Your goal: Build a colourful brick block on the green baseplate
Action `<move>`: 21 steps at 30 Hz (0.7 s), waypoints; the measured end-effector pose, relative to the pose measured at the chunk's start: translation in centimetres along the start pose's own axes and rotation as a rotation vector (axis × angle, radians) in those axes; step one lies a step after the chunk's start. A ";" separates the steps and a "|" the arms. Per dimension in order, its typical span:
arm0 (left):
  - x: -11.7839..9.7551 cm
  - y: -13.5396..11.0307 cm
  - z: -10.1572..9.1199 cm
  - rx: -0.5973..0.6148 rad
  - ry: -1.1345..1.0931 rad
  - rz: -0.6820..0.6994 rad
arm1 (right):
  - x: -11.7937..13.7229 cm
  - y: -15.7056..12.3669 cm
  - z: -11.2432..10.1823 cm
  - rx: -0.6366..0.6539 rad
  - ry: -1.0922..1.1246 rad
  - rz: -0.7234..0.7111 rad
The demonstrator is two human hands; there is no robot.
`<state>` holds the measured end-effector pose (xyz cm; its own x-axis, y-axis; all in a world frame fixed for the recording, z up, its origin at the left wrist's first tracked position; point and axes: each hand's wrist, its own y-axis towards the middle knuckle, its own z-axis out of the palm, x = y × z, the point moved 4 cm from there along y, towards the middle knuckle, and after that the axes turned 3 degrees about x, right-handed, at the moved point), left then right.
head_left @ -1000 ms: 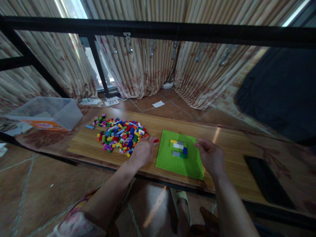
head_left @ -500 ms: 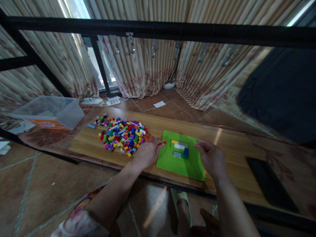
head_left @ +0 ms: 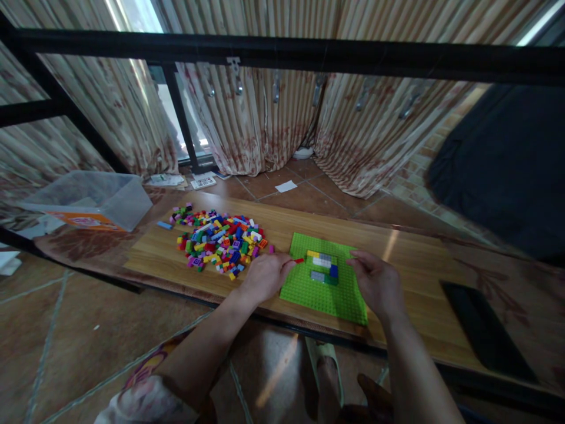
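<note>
A red toy brick (head_left: 299,260) is pinched between the thumb and forefinger of my left hand (head_left: 266,277), over the left side of the green baseplate (head_left: 304,300). Attached near the middle of that plate are several bricks: yellow, white and grey ones at the back, a blue brick (head_left: 333,271) at the right, grey and green ones in front. At the plate's right edge, my right hand (head_left: 378,284) has its thumb and fingertips pressed together. Whether anything small sits in that pinch I cannot make out. A large pile of mixed bricks (head_left: 220,238) spreads to the left of my left hand.
The wooden table top (head_left: 415,282) carries a dark flat slab (head_left: 485,330) at the right. A clear plastic box (head_left: 110,197) with an orange label stands at the far left. A black metal bar (head_left: 282,56) runs across beyond the table, before striped curtains (head_left: 282,123).
My left hand has turned slightly, and the red brick now reaches a little further right over the baseplate. My right hand stays almost where it was.
</note>
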<state>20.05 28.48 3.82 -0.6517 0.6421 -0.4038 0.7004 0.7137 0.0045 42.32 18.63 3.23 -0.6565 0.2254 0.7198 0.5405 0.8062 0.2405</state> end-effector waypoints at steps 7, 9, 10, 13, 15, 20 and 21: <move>-0.5 0.3 0.3 0.046 0.038 -0.030 | 0.1 0.0 0.0 0.012 -0.045 -0.018; -0.6 0.3 0.4 0.056 0.034 -0.027 | 0.1 0.0 0.0 0.019 -0.053 -0.017; -0.6 0.3 0.5 0.059 0.030 -0.023 | 0.1 0.0 0.0 0.021 -0.055 -0.013; -0.6 0.3 0.6 0.070 0.018 -0.004 | 0.0 0.0 0.0 0.018 -0.056 -0.007; -0.7 0.3 0.7 0.078 0.013 0.019 | 0.0 -0.1 0.1 0.019 -0.062 -0.017; -1.0 0.3 0.8 0.088 -0.004 0.098 | 0.1 -0.2 0.2 0.047 -0.087 -0.037; -1.1 0.3 0.9 0.086 -0.011 0.107 | 0.1 -0.2 0.2 0.049 -0.090 -0.032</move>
<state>21.23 27.77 3.45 -0.5690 0.7099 -0.4150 0.7886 0.6142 -0.0304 42.07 18.56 3.15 -0.7189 0.2461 0.6501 0.4939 0.8389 0.2287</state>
